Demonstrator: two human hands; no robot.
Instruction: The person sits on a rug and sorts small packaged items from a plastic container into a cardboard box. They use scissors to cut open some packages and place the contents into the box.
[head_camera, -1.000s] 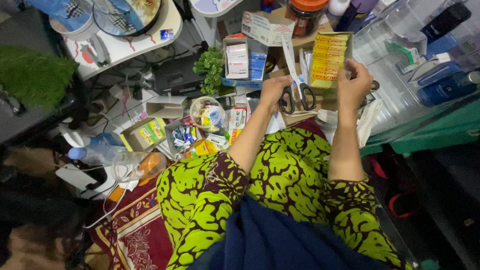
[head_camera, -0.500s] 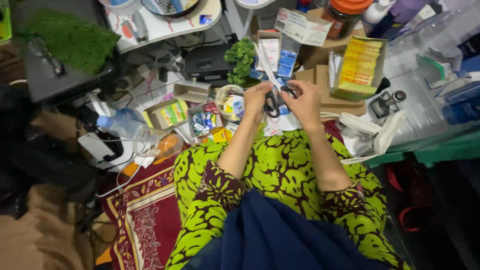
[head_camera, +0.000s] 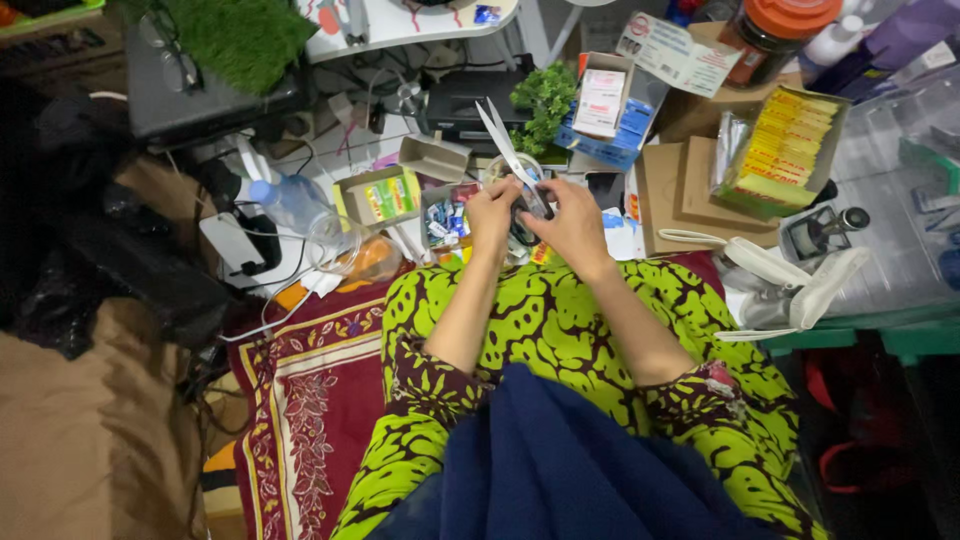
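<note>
Scissors (head_camera: 512, 165): held up in front of the lap, blades pointing up and away toward the small green plant (head_camera: 546, 100); the 2 pale blades stand a little apart at the tips.
Left hand (head_camera: 492, 213): fingers curled closed around the dark handle end of the scissors, on its left side.
Right hand (head_camera: 572, 222): fingers bent and pressed against the handle end from the right; both hands touch over the handles, so the loops are mostly hidden.
How it likely handles: judged as rigid metal with hard handles, light enough for 1 hand, blades smooth and sharp at the edges and tips, so slippery and unsafe to grip there.
Where to take hold: by the handle loops, or around the pivot just above them; the blade half is best left bare.
Around it: a clear round tub (head_camera: 508, 172) sits just behind the blades; an open carton of small blue packets (head_camera: 446, 222) lies just to the left of the hands.
Farther right: a box of yellow packets (head_camera: 787, 150) rests on flat brown cardboard (head_camera: 668, 192), well apart from the hands.
Below: green patterned fabric (head_camera: 560, 330) over the lap, with a red patterned rug (head_camera: 300, 400) on the floor beside it.
</note>
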